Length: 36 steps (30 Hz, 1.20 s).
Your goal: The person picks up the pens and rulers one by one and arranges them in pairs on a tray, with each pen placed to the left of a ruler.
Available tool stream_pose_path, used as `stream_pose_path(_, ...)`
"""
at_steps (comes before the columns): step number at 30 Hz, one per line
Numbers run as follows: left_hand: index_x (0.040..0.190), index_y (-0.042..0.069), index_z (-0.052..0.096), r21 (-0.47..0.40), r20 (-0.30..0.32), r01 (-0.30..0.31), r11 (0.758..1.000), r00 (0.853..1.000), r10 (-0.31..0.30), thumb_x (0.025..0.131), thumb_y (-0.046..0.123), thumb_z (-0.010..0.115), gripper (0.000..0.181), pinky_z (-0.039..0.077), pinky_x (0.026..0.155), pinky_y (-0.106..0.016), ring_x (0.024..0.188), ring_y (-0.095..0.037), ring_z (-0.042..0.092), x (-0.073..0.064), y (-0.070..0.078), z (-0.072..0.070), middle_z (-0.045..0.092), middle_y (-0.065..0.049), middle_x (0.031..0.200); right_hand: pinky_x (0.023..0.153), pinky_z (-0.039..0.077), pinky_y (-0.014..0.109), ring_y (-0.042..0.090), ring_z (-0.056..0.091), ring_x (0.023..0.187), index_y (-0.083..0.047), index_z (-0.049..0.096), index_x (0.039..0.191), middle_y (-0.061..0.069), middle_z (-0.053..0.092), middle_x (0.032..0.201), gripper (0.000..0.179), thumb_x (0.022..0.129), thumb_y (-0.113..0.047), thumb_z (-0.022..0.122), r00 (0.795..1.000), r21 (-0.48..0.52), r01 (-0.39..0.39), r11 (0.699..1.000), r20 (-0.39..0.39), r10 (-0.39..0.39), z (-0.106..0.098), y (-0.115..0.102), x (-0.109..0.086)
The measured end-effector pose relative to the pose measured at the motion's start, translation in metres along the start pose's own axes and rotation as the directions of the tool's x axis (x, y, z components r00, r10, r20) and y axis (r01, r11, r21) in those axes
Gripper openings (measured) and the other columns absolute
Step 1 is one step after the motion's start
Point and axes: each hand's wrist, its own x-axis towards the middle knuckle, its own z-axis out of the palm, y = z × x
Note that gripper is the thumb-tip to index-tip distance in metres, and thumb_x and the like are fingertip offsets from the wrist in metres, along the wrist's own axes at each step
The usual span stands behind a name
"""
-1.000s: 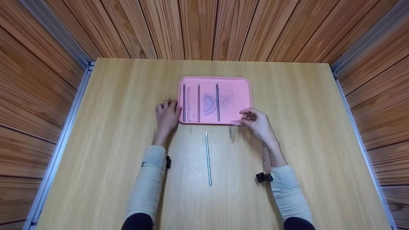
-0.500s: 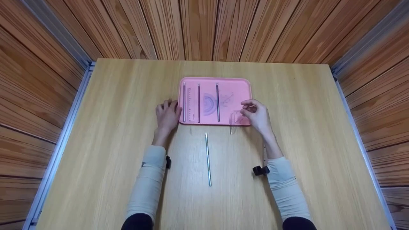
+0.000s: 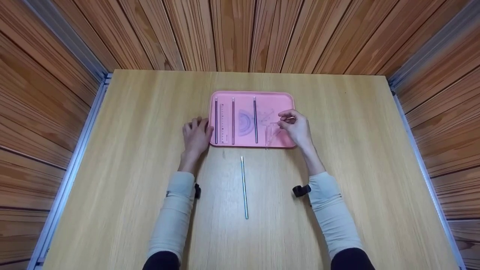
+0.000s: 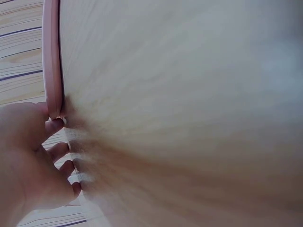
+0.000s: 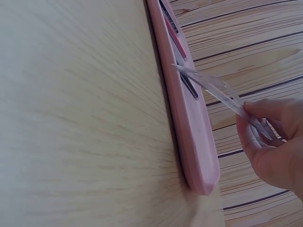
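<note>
1. The right hand [image 3: 296, 127] is over the right part of the pink tray [image 3: 285, 98], its thumb and fingers curled in a pinch on a clear plastic set square [image 3: 273, 134].
2. In the right wrist view the set square [image 5: 215, 91] is tilted, its far tip down near the tray's surface and its near end raised in the fingertips [image 5: 253, 124], just above the tray's rim [image 5: 189, 127].
3. The left hand [image 3: 195, 135] lies flat on the worktop [image 3: 123, 150] at the tray's left edge, fingers loosely spread and holding nothing.
4. In the left wrist view its fingertips [image 4: 53, 126] touch the tray's rim [image 4: 51, 56].
5. On the tray lie three dark pens, left [image 3: 216, 120], middle [image 3: 233, 120] and right [image 3: 255, 119], all pointing away from the person.
6. A clear ruler [image 3: 224, 123] lies between the left and middle pens, and a protractor [image 3: 244, 122] between the middle and right pens.
7. Another faint clear drawing tool [image 3: 268, 112] lies just beyond the held set square; its exact shape is hard to tell.
8. A silver pen [image 3: 244, 186] lies on the worktop just in front of the tray, between the two forearms and well apart from both hands.
</note>
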Motion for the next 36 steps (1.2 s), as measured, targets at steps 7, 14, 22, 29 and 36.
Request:
stream_pose_path(7, 0.147, 0.017, 0.048, 0.001, -0.002, -0.005, 1.000, 1.000, 0.005, 0.105, 0.037, 0.045, 0.047, 0.020, 0.110, -0.049, 0.131, -0.037, 0.029, 0.000, 0.000, 0.000, 0.034, -0.014, 0.155, 0.071, 0.056, 0.022, 0.011, 0.062, 0.078, 0.006, 0.068, 0.106, 0.011, 0.066, 0.091, 0.021, 0.085, 0.008, 0.069, 1.000, -0.024, 0.017, 1.000, -0.025, -0.017, 0.007, 0.000, 0.012)
stream_pose_path(14, 0.147, 0.016, 0.048, -0.001, 0.012, 0.002, 1.000, 1.000, -0.002, 0.105, 0.038, 0.045, 0.048, 0.018, 0.111, -0.050, 0.132, -0.038, 0.028, 0.001, 0.000, 0.000, 0.034, -0.015, 0.156, 0.068, 0.055, 0.020, 0.009, 0.061, 0.074, 0.008, 0.067, 0.104, 0.003, 0.062, 0.085, 0.019, 0.085, 0.009, 0.068, 0.999, -0.029, 0.028, 0.999, -0.021, -0.029, 0.013, 0.000, 0.025)
stream_pose_path(22, 0.149, 0.019, 0.046, -0.021, 0.021, 0.032, 0.999, 0.999, -0.032, 0.104, 0.041, 0.045, 0.049, 0.020, 0.112, -0.050, 0.135, -0.036, 0.025, 0.001, 0.000, 0.000, 0.031, -0.012, 0.157, 0.067, 0.052, 0.017, 0.012, 0.059, 0.079, 0.006, 0.069, 0.104, 0.004, 0.064, 0.085, 0.019, 0.084, 0.009, 0.068, 0.999, -0.089, 0.030, 0.996, -0.027, -0.033, 0.020, 0.003, 0.035)
stream_pose_path(29, 0.149, 0.020, 0.045, -0.018, 0.023, 0.035, 0.999, 0.999, -0.035, 0.104, 0.041, 0.044, 0.050, 0.020, 0.113, -0.051, 0.136, -0.036, 0.025, 0.001, 0.000, 0.000, 0.030, -0.011, 0.158, 0.075, 0.048, 0.020, 0.014, 0.059, 0.082, 0.002, 0.070, 0.102, 0.002, 0.065, 0.086, 0.019, 0.085, 0.007, 0.068, 0.999, -0.159, 0.028, 0.987, -0.020, -0.031, 0.025, 0.009, 0.042)
stream_pose_path(36, 0.150, 0.022, 0.045, -0.023, 0.035, 0.058, 0.998, 0.998, -0.057, 0.104, 0.043, 0.044, 0.050, 0.021, 0.113, -0.050, 0.138, -0.034, 0.023, 0.002, -0.001, 0.001, 0.029, -0.009, 0.160, 0.081, 0.049, 0.024, 0.021, 0.062, 0.087, 0.004, 0.069, 0.102, 0.019, 0.069, 0.096, 0.019, 0.086, 0.009, 0.062, 0.998, -0.259, 0.066, 0.964, 0.019, -0.064, 0.030, 0.018, 0.047)
